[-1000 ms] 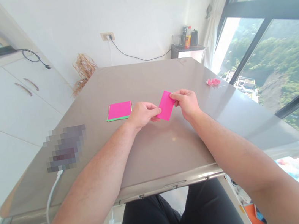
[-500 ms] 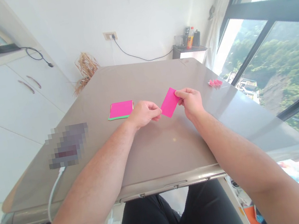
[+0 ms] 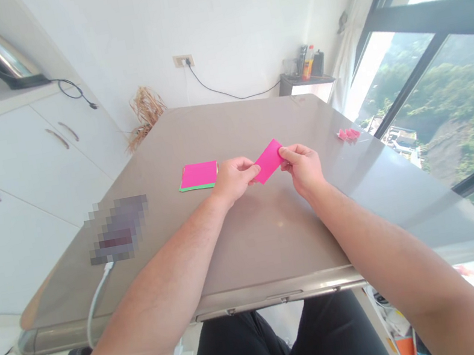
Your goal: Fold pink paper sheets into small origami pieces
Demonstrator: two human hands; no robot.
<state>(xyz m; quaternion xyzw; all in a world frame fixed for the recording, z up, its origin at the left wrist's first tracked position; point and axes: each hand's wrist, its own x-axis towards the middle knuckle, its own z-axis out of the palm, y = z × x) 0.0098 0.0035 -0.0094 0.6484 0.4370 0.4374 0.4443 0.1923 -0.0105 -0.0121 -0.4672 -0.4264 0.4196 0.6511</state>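
Note:
A small bright pink rectangle of paper is held above the table between my two hands, tilted with its right end higher. My left hand pinches its lower left end between thumb and fingers. At the upper right end, my right hand grips it the same way. Left of my left hand lies a stack of coloured paper, pink on top with a green edge showing at the front. Small folded pink paper pieces sit near the table's right edge.
The grey-brown table has a blurred-out dark device on its left, with a white cable running over the front edge. A low cabinet with bottles stands behind the far right corner. Windows line the right side.
My left hand has shifted onto the paper's lower left end and grips more of it. The paper now lies at a flatter angle. The whole view has moved slightly.

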